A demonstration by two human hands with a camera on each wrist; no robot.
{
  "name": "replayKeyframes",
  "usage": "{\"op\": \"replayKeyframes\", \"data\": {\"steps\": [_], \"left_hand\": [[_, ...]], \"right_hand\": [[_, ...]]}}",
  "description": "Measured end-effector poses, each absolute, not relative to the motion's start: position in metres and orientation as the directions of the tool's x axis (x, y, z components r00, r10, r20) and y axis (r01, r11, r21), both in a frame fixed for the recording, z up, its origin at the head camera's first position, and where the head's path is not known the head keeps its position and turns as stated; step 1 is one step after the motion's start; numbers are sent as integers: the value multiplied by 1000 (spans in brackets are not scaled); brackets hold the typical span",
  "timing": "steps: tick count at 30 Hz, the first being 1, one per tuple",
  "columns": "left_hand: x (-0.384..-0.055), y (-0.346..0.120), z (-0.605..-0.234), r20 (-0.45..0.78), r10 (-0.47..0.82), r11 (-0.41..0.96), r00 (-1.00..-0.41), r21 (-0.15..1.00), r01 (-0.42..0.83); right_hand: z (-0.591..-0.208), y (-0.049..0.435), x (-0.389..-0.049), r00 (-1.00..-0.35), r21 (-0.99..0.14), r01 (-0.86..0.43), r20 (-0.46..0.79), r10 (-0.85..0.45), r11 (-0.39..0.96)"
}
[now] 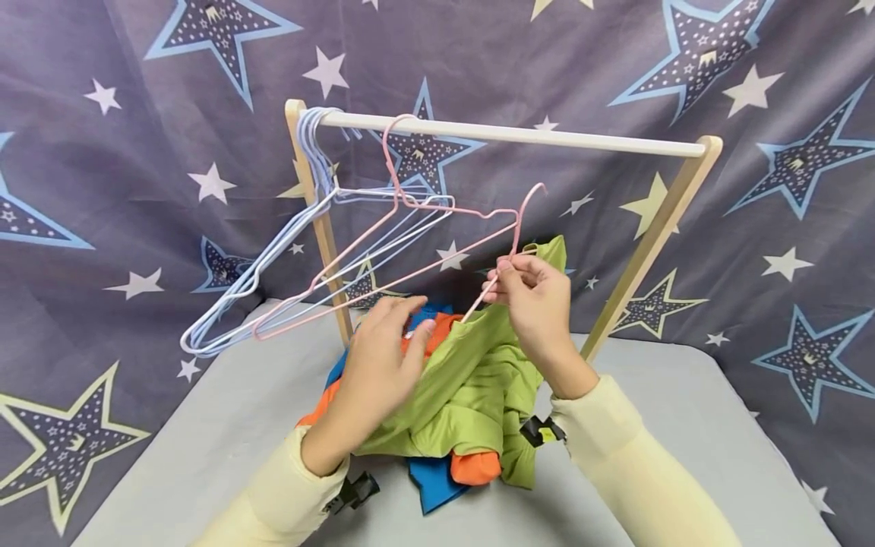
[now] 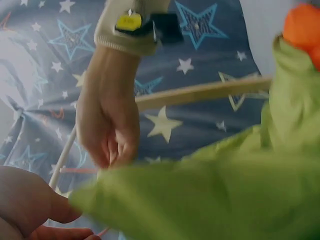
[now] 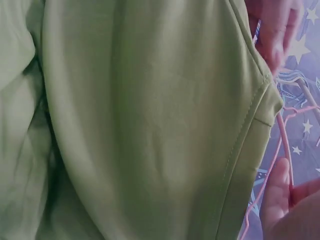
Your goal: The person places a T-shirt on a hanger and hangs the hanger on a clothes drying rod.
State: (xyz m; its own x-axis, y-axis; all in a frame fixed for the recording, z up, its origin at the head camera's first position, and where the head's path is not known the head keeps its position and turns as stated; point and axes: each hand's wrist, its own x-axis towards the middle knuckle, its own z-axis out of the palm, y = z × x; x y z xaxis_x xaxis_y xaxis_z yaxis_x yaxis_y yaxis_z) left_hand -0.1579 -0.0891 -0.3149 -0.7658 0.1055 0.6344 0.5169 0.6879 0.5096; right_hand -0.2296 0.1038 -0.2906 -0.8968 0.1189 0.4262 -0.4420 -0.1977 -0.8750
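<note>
In the head view my right hand (image 1: 536,304) pinches a pink hanger (image 1: 525,216) just below its hook, which points up. One arm of that hanger slants down and its end is hidden inside a green garment (image 1: 472,380). Fabric of the garment also rises behind the right hand. My left hand (image 1: 386,365) is by the garment's left edge, thumb spread apart from the fingers. In the left wrist view the left thumb (image 2: 60,207) is right at the garment's corner. The right wrist view shows the garment's stitched edge (image 3: 245,125) beside the hanger.
A rack with a white rail (image 1: 547,135) and wooden posts (image 1: 652,243) stands behind. Several blue hangers (image 1: 239,292) hang at its left end, with another pink hanger (image 1: 321,277) beside them. Orange cloth (image 1: 475,467) and blue cloth (image 1: 434,482) lie under the green garment on the grey surface (image 1: 683,456).
</note>
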Motion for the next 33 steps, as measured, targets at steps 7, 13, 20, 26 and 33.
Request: {"op": "replayKeyframes", "data": {"steps": [7, 13, 20, 26, 33], "left_hand": [[-172, -108, -317, 799, 79, 735, -596, 357, 576], [-186, -127, -312, 941, 51, 810, -334, 157, 565], [-190, -146, -307, 955, 39, 888, -295, 102, 449], [-190, -155, -306, 941, 17, 906, -338, 129, 404], [-191, -162, -306, 924, 16, 913, -383, 142, 382]], "right_hand": [[-284, 123, -227, -885, -880, -464, 456, 89, -100], [-273, 138, -222, -867, -868, -496, 495, 52, -3], [-252, 156, -216, -849, -849, -528, 529, 16, 28], [-229, 169, -209, -838, -836, -546, 544, -36, 56], [-205, 184, -205, -857, -857, -514, 512, -52, 35]]}}
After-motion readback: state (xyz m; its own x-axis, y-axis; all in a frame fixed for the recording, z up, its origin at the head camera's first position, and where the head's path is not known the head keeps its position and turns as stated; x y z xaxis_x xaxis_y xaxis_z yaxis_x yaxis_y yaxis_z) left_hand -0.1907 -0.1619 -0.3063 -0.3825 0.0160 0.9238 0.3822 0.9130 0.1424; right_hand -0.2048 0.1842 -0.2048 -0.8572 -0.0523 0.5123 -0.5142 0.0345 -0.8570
